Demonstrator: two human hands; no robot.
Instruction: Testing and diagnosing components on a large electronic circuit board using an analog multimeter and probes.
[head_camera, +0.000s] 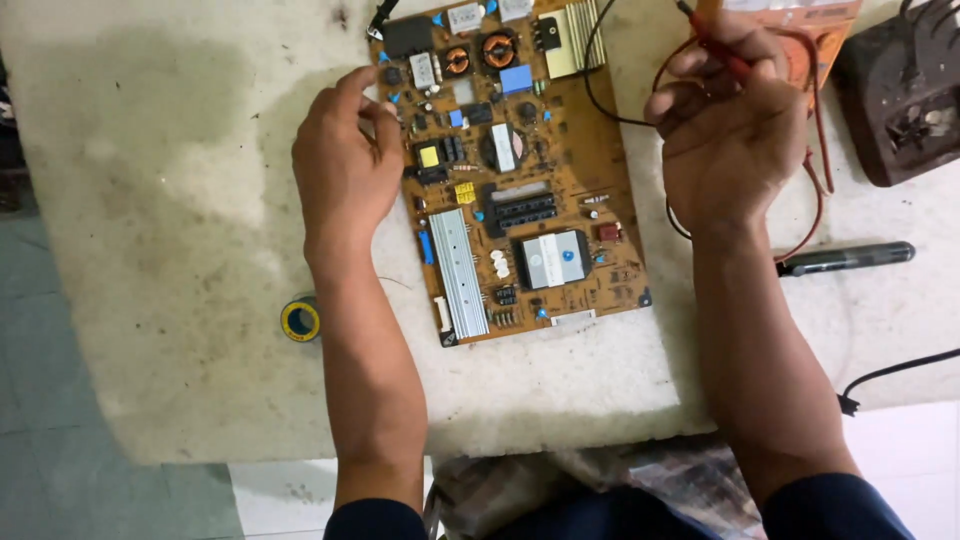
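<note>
Fingers of the right hand (725, 130) clamp a red probe (722, 50) at upper right; left hand (345, 165), fingers loosely apart, touches the brown circuit board (590, 150) on a stained white table (180, 200) above grey floor tiles (40, 400).

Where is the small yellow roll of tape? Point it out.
In the head view the yellow roll of tape lies on the white work surface, just outside the left hand's forearm and left of the brown circuit board.
</note>
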